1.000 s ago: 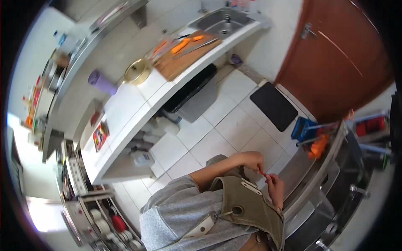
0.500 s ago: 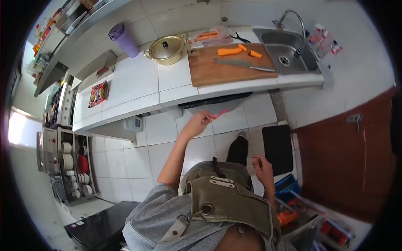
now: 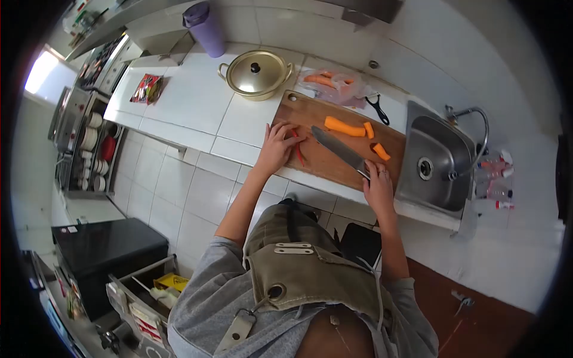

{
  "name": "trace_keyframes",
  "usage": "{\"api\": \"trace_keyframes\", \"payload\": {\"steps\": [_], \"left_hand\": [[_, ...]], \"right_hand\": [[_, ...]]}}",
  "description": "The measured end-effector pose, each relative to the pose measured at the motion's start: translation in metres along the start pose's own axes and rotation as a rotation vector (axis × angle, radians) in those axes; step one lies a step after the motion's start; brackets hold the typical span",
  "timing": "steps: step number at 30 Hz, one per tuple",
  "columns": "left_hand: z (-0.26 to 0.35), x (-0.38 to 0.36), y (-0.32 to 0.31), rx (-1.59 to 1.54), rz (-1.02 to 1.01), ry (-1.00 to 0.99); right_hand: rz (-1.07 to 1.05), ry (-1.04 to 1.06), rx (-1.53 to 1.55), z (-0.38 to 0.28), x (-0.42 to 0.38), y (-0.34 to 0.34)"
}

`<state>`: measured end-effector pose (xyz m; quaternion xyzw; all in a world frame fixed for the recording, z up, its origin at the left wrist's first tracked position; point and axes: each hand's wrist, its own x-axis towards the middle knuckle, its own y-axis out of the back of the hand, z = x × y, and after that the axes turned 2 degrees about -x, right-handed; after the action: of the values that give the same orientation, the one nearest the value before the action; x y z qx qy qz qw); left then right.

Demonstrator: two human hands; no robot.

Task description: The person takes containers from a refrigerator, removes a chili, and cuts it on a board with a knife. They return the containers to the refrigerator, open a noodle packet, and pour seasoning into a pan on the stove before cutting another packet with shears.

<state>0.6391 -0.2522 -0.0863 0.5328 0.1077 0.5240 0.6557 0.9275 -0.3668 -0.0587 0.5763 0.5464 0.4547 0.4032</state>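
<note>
A red chili (image 3: 298,149) lies on the left part of the wooden cutting board (image 3: 322,166), under the fingertips of my left hand (image 3: 278,145), which are closed on it. My right hand (image 3: 379,186) is wrapped round the handle of a large knife (image 3: 339,149). The blade rests flat-looking over the board, its tip pointing up and left toward the chili. Behind the blade lie a peeled carrot (image 3: 344,126) and a short carrot piece (image 3: 369,130). Another carrot piece (image 3: 381,151) sits right of the blade, near my right hand.
Behind the board are a plastic bag with carrots (image 3: 337,87) and a black peeler (image 3: 377,110). The sink (image 3: 439,132) is at the right. A lidded golden pot (image 3: 255,74), a purple tumbler (image 3: 205,28) and a colourful packet (image 3: 147,89) stand or lie at the left.
My left hand has brought the red chili from in front of the counter onto the board. My right hand has come up from beside my body and taken hold of the knife. The view has turned.
</note>
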Motion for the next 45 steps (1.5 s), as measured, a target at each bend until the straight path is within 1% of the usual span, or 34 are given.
{"api": "trace_keyframes", "payload": {"steps": [1, 3, 4, 5, 6, 8, 9, 11, 13, 15, 17, 18, 20, 21, 22, 23, 24, 25, 27, 28, 30, 34, 36, 37, 39, 40, 42, 43, 45], "left_hand": [[0.002, 0.002, 0.001, 0.008, 0.0, 0.021], [0.004, -0.004, 0.0, -0.154, 0.017, -0.042], [0.002, -0.008, -0.003, -0.148, 0.006, -0.031], [0.0, -0.011, -0.006, -0.182, -0.027, -0.042], [0.0, -0.01, -0.006, -0.219, -0.058, -0.055], [-0.002, -0.004, -0.005, -0.223, -0.083, -0.041], [-0.002, 0.002, -0.005, -0.239, -0.089, -0.06], [-0.007, 0.008, -0.013, -0.265, -0.095, -0.073], [-0.01, 0.015, -0.02, -0.262, -0.081, -0.116], [-0.012, 0.022, -0.024, -0.292, -0.095, -0.117], [-0.011, 0.022, -0.025, -0.323, -0.125, -0.114], [-0.01, 0.025, -0.023, -0.332, -0.12, -0.11], [-0.007, 0.027, -0.023, -0.346, -0.116, -0.108], [-0.005, 0.026, -0.025, -0.315, -0.08, -0.063], [-0.002, 0.024, -0.027, -0.284, -0.045, -0.018], [0.001, 0.022, -0.028, -0.289, -0.048, -0.019], [0.004, 0.02, -0.029, -0.264, -0.036, 0.041], [0.007, 0.018, -0.03, -0.237, -0.024, 0.1], [0.01, 0.015, -0.028, -0.255, -0.013, 0.108], [0.01, 0.015, -0.028, -0.27, 0.001, 0.122], [0.004, 0.017, -0.032, -0.284, 0.012, 0.087], [0.004, 0.015, -0.03, -0.301, 0.01, 0.07], [0.004, 0.014, -0.029, -0.309, 0.003, 0.076], [0.003, 0.015, -0.029, -0.314, 0.0, 0.075], [0.002, 0.016, -0.03, -0.344, 0.0, 0.071], [0.001, 0.016, -0.03, -0.373, 0.0, 0.067], [-0.002, 0.018, -0.03, -0.402, -0.006, 0.062], [-0.003, 0.019, -0.03, -0.431, -0.013, 0.058], [-0.006, 0.021, -0.028, -0.448, -0.02, 0.059]], "right_hand": [[-0.023, 0.03, -0.013, 0.003, 0.008, -0.005], [-0.077, 0.067, -0.036, 0.006, 0.013, -0.007], [-0.107, 0.096, -0.067, 0.004, 0.016, -0.005], [-0.113, 0.15, -0.016, 0.0, 0.017, 0.003], [-0.12, 0.15, -0.011, -0.003, 0.014, 0.004], [-0.185, 0.002, 0.138, -0.006, 0.005, 0.002], [-0.194, 0.001, 0.132, -0.005, -0.001, 0.001], [-0.081, 0.09, 0.271, -0.003, -0.012, -0.002], [-0.074, 0.111, 0.308, -0.014, -0.016, 0.012], [-0.054, 0.143, 0.346, -0.02, -0.013, 0.021], [-0.226, 0.021, 0.266, -0.024, -0.018, 0.023], [-0.227, 0.018, 0.267, -0.023, -0.022, 0.02], [-0.216, 0.099, 0.312, -0.011, -0.033, 0.004], [-0.299, 0.074, 0.467, -0.006, -0.035, -0.003], [-0.301, 0.07, 0.465, -0.003, -0.04, -0.006], [-0.309, 0.049, 0.401, -0.002, -0.045, -0.008], [-0.317, 0.028, 0.339, -0.004, -0.046, -0.007], [-0.316, 0.021, 0.34, 0.001, -0.049, -0.012], [-0.352, 0.096, 0.36, 0.009, -0.05, -0.02], [-0.348, 0.089, 0.361, 0.006, -0.051, -0.016], [-0.44, 0.067, 0.187, -0.004, -0.051, 0.002], [-0.418, 0.06, 0.195, -0.021, -0.048, 0.013], [-0.539, 0.016, -0.007, -0.021, -0.048, 0.007], [-0.542, 0.016, -0.007, -0.022, -0.048, 0.004], [-0.428, -0.014, 0.146, -0.025, -0.047, -0.001], [-0.428, -0.015, 0.146, -0.027, -0.043, -0.001], [-0.54, -0.044, 0.237, -0.03, -0.03, -0.002], [-0.543, -0.048, 0.239, -0.033, -0.027, -0.006], [-0.29, 0.076, 0.254, -0.039, -0.022, -0.018]]}}
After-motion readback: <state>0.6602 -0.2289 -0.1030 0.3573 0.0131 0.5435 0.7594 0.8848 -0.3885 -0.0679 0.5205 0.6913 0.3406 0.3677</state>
